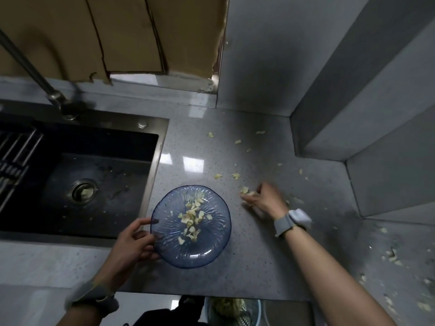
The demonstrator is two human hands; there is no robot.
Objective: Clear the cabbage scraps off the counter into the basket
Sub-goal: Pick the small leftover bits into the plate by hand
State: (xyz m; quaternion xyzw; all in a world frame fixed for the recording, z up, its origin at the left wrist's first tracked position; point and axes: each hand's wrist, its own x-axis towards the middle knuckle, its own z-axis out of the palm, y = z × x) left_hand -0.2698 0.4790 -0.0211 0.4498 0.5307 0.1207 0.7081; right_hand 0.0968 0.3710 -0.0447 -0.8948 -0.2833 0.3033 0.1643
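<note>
A clear blue glass plate [211, 250] sits on the grey counter [259, 267] beside the sink, with several pale cabbage scraps [191, 217] on it. My left hand [135, 243] grips the plate's left rim. Blurred with motion, my right hand [263, 200] lies on the counter right of the plate, fingers against a small heap of scraps [246, 190]. More loose scraps [235, 176] are scattered behind it and at the far right [392, 257]. A light blue basket [255, 314] holding cabbage stands on the floor below the counter's front edge.
A dark sink [94, 184] with a drain and a few scraps lies to the left, its tap [56, 97] behind it. A grey wall and stepped ledge [353, 114] close off the counter at the back right. Cardboard [117, 31] covers the window.
</note>
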